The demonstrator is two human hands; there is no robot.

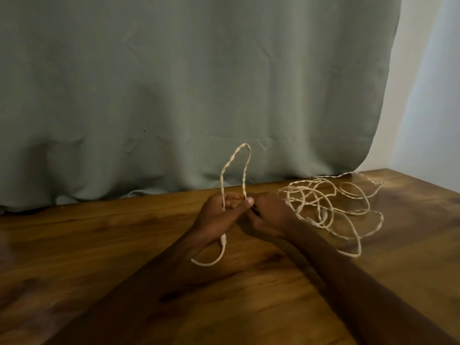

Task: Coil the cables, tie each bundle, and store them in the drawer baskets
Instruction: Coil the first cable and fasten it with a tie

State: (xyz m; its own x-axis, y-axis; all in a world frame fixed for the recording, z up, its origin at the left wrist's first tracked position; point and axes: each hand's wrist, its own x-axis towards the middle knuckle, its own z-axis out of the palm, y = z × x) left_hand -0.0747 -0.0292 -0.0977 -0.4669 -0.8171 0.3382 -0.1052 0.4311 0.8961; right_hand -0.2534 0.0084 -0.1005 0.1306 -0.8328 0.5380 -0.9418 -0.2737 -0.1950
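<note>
Glossy wood table (99,245); left hand (216,216), right hand (271,216) pinch twisted cream cable (235,160).

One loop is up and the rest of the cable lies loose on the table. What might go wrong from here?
1. The cable stands as one upright loop pinched at its base by the left hand; it may spring open.
2. Its loose pile beside the right hand lies in crossing loops; drawing it in may tighten a snag.
</note>
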